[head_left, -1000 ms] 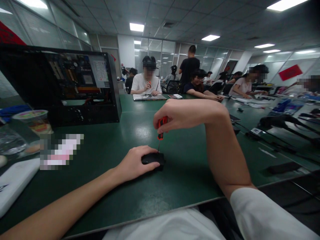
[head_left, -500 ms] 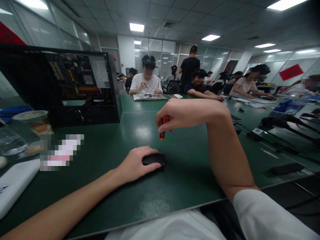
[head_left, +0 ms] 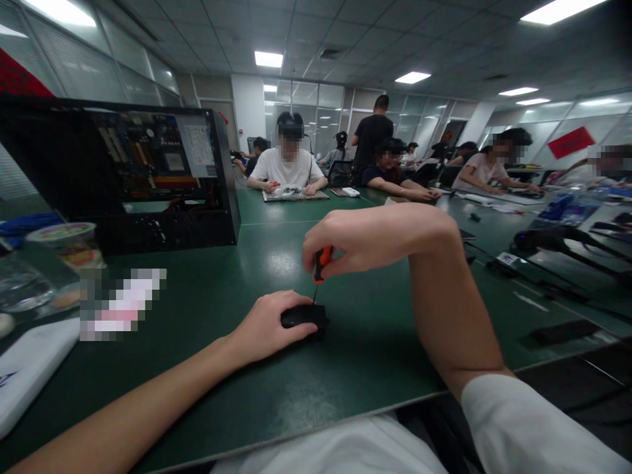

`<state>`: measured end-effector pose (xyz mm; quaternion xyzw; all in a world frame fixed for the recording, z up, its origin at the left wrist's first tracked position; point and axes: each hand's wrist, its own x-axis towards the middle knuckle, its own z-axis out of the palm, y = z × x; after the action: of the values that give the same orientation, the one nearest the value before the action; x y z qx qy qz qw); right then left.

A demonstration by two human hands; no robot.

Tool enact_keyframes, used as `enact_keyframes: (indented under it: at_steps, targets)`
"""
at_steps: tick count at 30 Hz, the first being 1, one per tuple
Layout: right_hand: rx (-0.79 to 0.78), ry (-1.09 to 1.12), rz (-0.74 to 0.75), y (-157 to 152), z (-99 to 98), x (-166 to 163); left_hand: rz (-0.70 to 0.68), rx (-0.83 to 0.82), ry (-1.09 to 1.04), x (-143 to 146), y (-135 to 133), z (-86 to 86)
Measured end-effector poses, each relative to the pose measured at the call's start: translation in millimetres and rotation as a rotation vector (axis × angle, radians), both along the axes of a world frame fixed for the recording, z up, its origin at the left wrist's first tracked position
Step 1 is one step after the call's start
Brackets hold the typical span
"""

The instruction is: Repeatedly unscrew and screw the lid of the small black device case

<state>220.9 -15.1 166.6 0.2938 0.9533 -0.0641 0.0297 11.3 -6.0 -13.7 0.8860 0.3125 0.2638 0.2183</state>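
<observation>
On the green tabletop [head_left: 276,263], my left hand [head_left: 274,322] grips a small black object [head_left: 302,316] shaped like a computer mouse, thumb on the near side and fingers on the far side. My right hand [head_left: 336,247] is closed around the red-and-black handle of a screwdriver [head_left: 322,263], wrist bent high above the table. The screwdriver stands nearly upright, and its thin shaft reaches down to the far right part of the black object, beside my left fingertips. Exactly where the tip sits is too small to make out.
An opened black computer case [head_left: 224,197] stands at the left. Near it are a plastic cup [head_left: 69,243], a white box [head_left: 34,375] and a blurred pink-white item [head_left: 123,306]. Dark cables and straps [head_left: 557,247] lie at the right. Across the table a person [head_left: 289,164] works.
My right hand has shifted slightly left and its fingers have turned and slid lower around the screwdriver handle. My left hand and the black object stay in place.
</observation>
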Motion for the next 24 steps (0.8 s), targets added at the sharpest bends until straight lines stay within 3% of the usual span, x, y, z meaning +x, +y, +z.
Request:
enact_keyframes:
  at_steps: [13, 17, 22, 24]
  targets:
    - [0.015, 0.034, -0.013, 4.1, -2.5, -1.9, -0.001, -0.011, 0.003, -0.8, 1.0, -1.7]
    - [0.054, 0.013, 0.059, 3.5, -2.0, -2.5, -0.007, -0.006, 0.002, -1.1, 1.0, -2.3]
    - [0.052, -0.001, -0.025, 5.4, -1.7, -1.8, -0.004, -0.001, 0.011, -1.6, 1.1, -2.4]
    - [0.059, 0.006, 0.007, 6.6, -2.0, -1.3, -0.006, 0.002, 0.012, -2.3, 1.1, -1.6]
